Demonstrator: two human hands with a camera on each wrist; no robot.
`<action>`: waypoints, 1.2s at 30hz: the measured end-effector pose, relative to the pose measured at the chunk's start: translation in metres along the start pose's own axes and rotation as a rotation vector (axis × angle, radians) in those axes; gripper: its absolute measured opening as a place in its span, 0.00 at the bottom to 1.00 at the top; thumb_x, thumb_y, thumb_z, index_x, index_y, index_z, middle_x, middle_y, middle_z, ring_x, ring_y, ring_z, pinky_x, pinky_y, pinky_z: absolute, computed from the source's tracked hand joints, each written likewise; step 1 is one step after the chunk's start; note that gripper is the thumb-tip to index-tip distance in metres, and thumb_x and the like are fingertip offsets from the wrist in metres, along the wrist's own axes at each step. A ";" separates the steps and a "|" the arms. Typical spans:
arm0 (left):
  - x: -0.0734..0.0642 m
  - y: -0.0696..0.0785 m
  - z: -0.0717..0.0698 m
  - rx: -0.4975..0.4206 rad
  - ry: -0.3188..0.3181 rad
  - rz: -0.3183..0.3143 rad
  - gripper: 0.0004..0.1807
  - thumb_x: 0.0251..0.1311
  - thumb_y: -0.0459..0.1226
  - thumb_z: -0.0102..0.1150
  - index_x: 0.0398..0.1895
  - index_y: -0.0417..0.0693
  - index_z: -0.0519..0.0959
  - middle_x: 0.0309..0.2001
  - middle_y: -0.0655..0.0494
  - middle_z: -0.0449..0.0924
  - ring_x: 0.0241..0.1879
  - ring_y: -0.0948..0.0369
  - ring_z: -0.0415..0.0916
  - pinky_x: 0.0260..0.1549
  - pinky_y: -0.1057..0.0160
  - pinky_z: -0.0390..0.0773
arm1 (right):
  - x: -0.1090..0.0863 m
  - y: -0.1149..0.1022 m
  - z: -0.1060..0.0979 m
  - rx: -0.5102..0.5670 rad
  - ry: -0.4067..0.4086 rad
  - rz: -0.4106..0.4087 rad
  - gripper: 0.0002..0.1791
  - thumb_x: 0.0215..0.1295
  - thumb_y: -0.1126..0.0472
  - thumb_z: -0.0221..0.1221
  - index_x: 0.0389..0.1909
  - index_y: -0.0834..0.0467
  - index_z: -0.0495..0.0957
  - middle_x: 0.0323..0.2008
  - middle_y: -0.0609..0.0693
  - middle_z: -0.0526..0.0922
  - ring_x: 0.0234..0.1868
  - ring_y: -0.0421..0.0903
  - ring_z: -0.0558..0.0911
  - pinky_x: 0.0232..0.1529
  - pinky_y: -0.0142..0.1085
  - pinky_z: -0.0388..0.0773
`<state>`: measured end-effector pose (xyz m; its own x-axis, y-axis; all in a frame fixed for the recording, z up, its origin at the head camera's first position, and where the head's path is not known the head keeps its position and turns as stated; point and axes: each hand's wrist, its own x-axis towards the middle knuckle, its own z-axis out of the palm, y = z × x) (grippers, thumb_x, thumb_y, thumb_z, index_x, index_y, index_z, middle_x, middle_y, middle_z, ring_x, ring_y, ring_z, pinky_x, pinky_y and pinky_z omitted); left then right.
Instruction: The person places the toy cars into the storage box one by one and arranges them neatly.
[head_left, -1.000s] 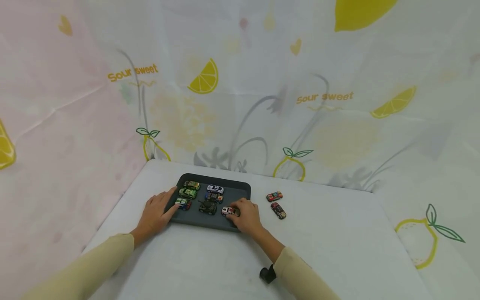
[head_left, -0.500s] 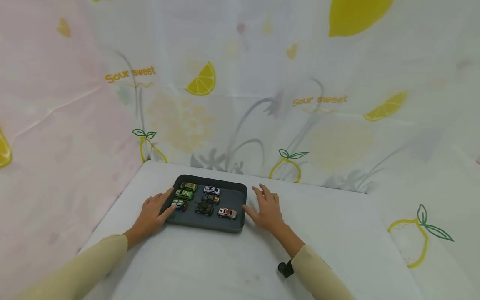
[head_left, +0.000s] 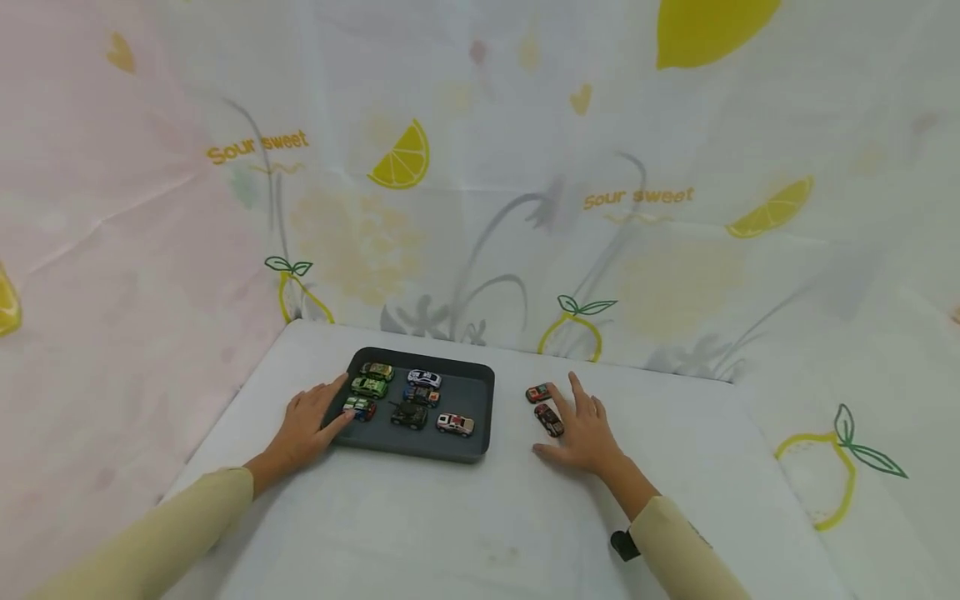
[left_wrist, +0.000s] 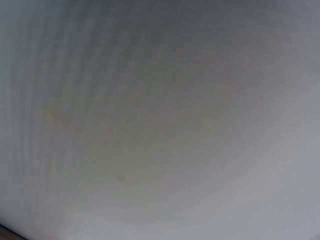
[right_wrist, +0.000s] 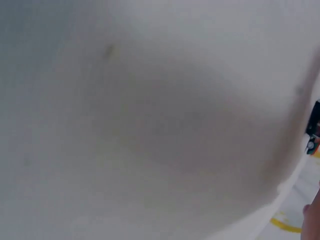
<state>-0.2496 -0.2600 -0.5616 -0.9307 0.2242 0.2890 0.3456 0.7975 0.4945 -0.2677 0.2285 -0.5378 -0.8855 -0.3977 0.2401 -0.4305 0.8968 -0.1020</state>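
In the head view my left hand (head_left: 302,427) rests along the left side of a dark grey tray (head_left: 486,417), fingers extended and thumb over the rim beside a green, white and blue toy car (head_left: 359,407). My right hand (head_left: 588,436) is spread with nothing held, close to two toy cars on the white table. One is a red and black toy car (head_left: 549,420), between thumb and fingers; behind it an orange-red toy car (head_left: 537,392) is partly covered by a fingertip. The right wrist view catches part of a toy car (right_wrist: 314,131) at its edge.
Inside the tray lie more toy cars: a white-red one (head_left: 455,424), a dark one with a gun barrel (head_left: 408,415), a blue-orange one (head_left: 422,396), a white one (head_left: 424,378) and two green ones. A lemon-print cloth (head_left: 480,208) hangs behind the white table (head_left: 390,525).
My right hand has let go of the white-red toy car in the tray, then moved right, out over the rim to the two cars on the table. The left hand stays at the tray.
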 end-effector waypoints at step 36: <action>0.001 -0.003 0.001 0.033 0.041 0.018 0.39 0.67 0.51 0.56 0.77 0.49 0.57 0.68 0.39 0.68 0.67 0.38 0.62 0.63 0.31 0.51 | 0.047 -0.043 -0.024 0.516 0.040 0.131 0.20 0.54 0.57 0.73 0.48 0.60 0.85 0.39 0.53 0.83 0.40 0.47 0.82 0.41 0.40 0.80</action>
<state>-0.2517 -0.2618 -0.5637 -0.9185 0.2156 0.3315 0.3572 0.8118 0.4619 -0.2870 0.1761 -0.4990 -0.9344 -0.2724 0.2295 -0.3561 0.7222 -0.5929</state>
